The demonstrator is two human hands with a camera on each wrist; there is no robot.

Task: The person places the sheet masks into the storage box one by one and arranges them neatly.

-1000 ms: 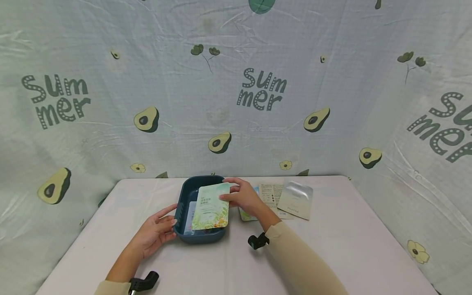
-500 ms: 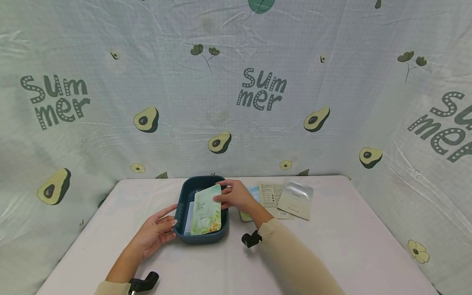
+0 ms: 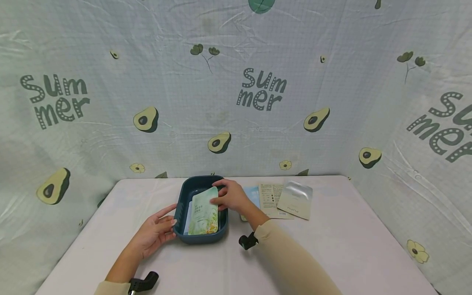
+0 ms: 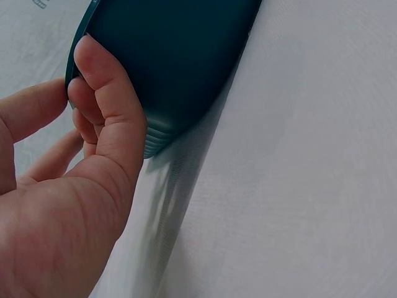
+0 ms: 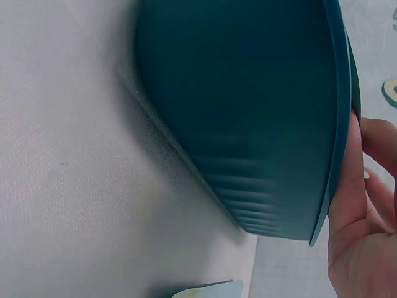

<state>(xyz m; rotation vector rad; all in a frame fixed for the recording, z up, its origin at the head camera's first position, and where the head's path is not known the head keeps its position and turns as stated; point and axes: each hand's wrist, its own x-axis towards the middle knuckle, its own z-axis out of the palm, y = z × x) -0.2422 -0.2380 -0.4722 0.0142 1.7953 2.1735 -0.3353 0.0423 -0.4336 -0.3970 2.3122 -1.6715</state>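
Note:
A dark blue rectangular basin [image 3: 202, 239] sits on the table, left of the middle. In the head view my right hand [image 3: 233, 197] pinches a light green sheet-mask packet [image 3: 202, 217] by its upper right edge, tilted inside the basin. Beneath it a pale bluish packet [image 3: 186, 227] shows along the left side. My left hand [image 3: 156, 230] holds the basin's left rim near the front corner; in the left wrist view its thumb lies on the basin wall [image 4: 173, 56]. The basin wall [image 5: 248, 93] hides the packet in the right wrist view.
Right of the basin lie a blue-green packet [image 3: 253, 194], partly covered by my right arm, a beige packet [image 3: 268, 196] with printed text, and a silver-and-cream packet [image 3: 296, 200] overlapping it. A printed cloth [image 3: 258, 135] hangs behind the table [image 3: 332, 246].
My right hand has moved left and brought the green packet lower into the basin, toward its left side. The left hand and the basin stay in place.

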